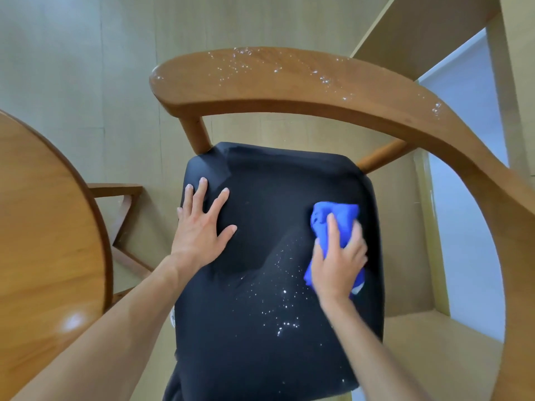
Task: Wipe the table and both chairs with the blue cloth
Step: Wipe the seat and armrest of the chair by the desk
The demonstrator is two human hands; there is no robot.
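Chair seat (260, 227), black and padded, taken as landmark throughout. Blue cloth (335, 218) bunched on the seat's right side, near the right edge, pressed down under the right hand (337, 261), with fingers curled over the wad and thumb along its left side. Left hand (202, 224) flat on the seat's left rear part, fingers straight and spread, holding nothing, apparently bracing. White specks (278, 299) scattered over the seat's centre and front, just left of and below the cloth; similar specks or droplets, hard to tell which from this view, along the curved wooden backrest rail (289, 79) behind and to the right of the seat. Round wooden worktop (43, 227) to the left of the seat, well apart from both hands. Cloth judged soft, light and limp: likely to fold and bunch under the palm, best taken as a wad with fingers over the top rather than by an edge, and spread flatter for wider strokes. Seat fabric judged yielding and somewhat grippy, so probable drag against the cloth. Rail judged hard and smooth, suited to wrapping the cloth around it. Chair judged light enough to shift under pressure, hence the bracing hand.
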